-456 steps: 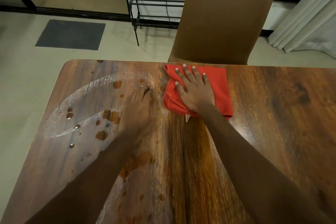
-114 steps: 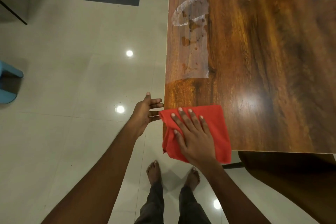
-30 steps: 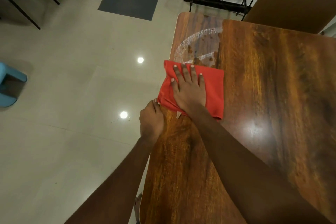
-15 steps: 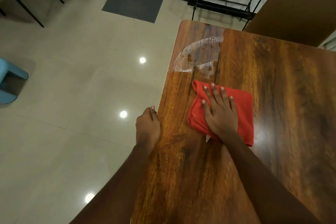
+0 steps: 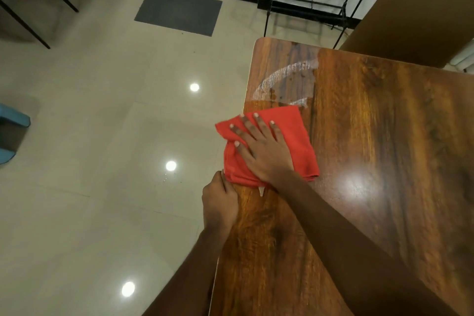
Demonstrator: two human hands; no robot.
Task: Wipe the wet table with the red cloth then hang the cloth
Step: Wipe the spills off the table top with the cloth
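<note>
The cloth (image 5: 295,141) lies folded flat at the left edge of the tabletop (image 5: 372,161), its long axis running from the near edge toward the far corner, tilted a little to the left; its far-left corner hangs just past the tabletop edge. The right hand (image 5: 264,151) presses palm-down on it, fingers (image 5: 259,123) spread apart and straight, tips near the cloth's far edge, holding nothing. A small white tag (image 5: 261,191) pokes out from under the wrist. The left hand (image 5: 220,202) sits just nearer than the cloth at the tabletop edge, fingers curled together over the rim, knuckles touching the cloth's near-left corner. Beyond the right fingertips, a wet patch (image 5: 284,84) with droplets glistens near the far-left corner.
</note>
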